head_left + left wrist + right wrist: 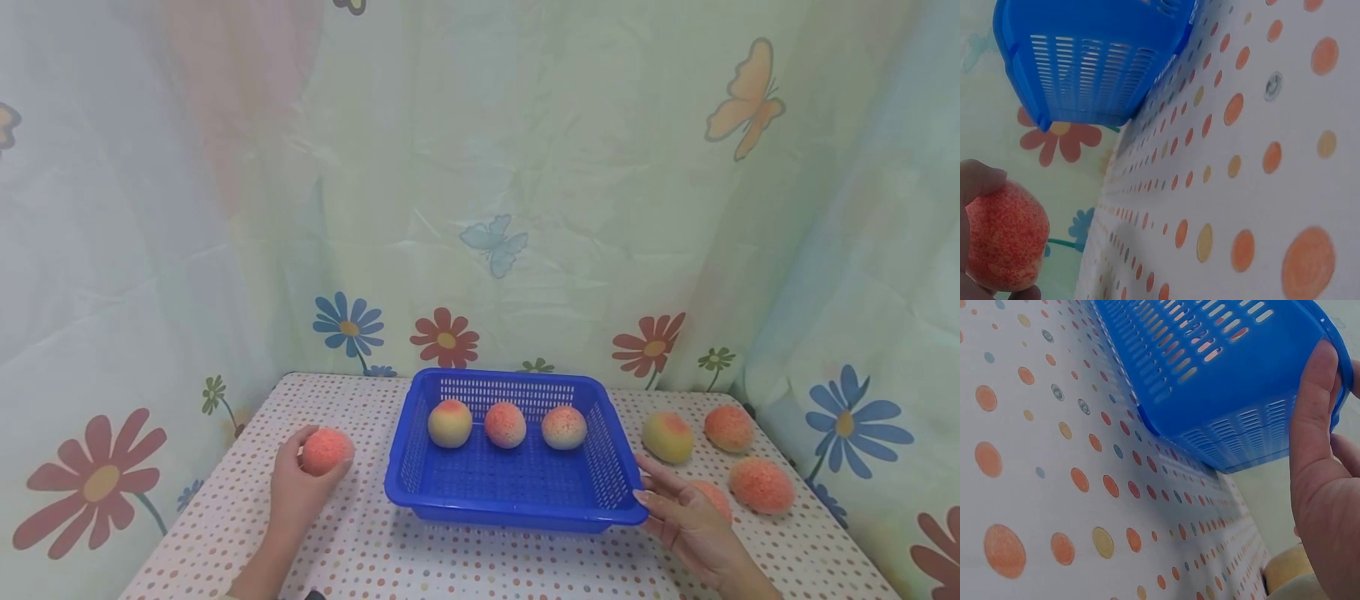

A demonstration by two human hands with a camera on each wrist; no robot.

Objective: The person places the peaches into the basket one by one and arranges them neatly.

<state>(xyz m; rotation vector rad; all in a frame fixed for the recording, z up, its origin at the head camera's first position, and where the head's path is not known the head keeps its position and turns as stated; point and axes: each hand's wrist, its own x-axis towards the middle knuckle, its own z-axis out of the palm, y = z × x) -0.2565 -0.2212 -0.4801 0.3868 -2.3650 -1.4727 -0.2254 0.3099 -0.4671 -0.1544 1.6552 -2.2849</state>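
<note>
My left hand (303, 483) holds a red peach (327, 452) left of the blue basket, thumb and fingers around its sides. In the left wrist view that peach (1007, 237) shows a speckled red skin. At the right, my right hand (690, 525) pinches the front right corner of the basket (517, 510), with the thumb on the rim. The right wrist view shows the thumb (1316, 400) lying along the basket's outer edge. Inside, along the back, sit a yellow peach (450, 425) with a red top and two speckled peaches (505, 426), (564, 427).
Several peaches lie right of the basket: a yellow one (667, 437), two reddish ones (729, 428), (761, 486) and one partly hidden behind my right hand (714, 500). A dotted cloth (360, 550) covers the table. Flower-printed curtains (495, 167) enclose the back and sides.
</note>
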